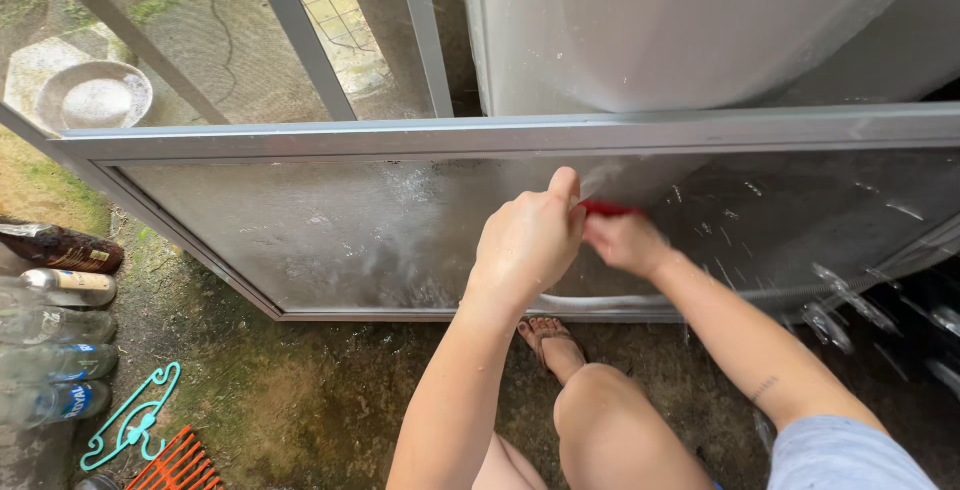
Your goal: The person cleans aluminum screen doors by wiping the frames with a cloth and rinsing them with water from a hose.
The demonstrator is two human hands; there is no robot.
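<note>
A wet mesh window screen in a grey aluminium frame leans on its long edge in front of me. My left hand is closed in front of the mesh with the thumb raised, and water sprays out beside the thumb. A pale hose runs along the frame's lower rail up toward that hand. My right hand sits just right of it, gripping a red scrubbing tool pressed against the screen. Most of the tool is hidden by the two hands.
A large white tank stands behind the screen. Several bottles lie at the left, with a teal hanger and an orange plastic piece. A metal bowl sits outside. My foot rests on wet mossy concrete.
</note>
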